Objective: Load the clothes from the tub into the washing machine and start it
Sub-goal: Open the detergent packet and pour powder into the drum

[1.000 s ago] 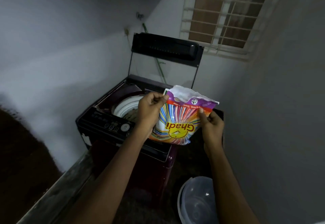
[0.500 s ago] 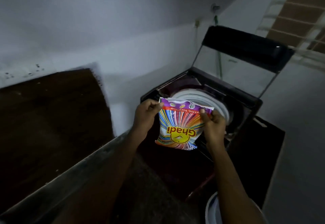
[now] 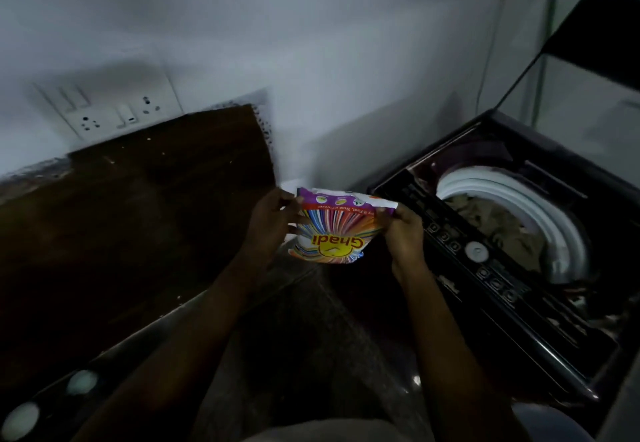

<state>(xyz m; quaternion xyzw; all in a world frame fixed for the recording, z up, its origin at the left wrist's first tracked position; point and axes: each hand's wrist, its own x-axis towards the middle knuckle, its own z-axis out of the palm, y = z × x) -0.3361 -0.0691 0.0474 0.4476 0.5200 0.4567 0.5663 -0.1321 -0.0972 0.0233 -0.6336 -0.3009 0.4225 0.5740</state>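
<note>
A colourful detergent packet (image 3: 335, 233) marked "Ghadi" hangs between both hands, left of the machine. My left hand (image 3: 270, 220) grips its top left corner and my right hand (image 3: 403, 233) pinches its top right corner. The top-loading washing machine (image 3: 491, 268) stands at the right with its dark lid (image 3: 599, 43) raised. Brownish clothes (image 3: 491, 223) lie inside its white-rimmed drum. The control panel with a round button (image 3: 477, 252) runs along the machine's near edge. The tub is out of view.
A dark brown panel (image 3: 138, 216) leans on the wall at the left, above a dark ledge (image 3: 86, 372). A white switchboard with sockets (image 3: 107, 109) sits on the wall above it. The dark floor (image 3: 304, 355) lies between me and the machine.
My view has swung left, so the machine now sits at the right and the switchboard has come into view. Both hands have carried the packet left, off the machine.
</note>
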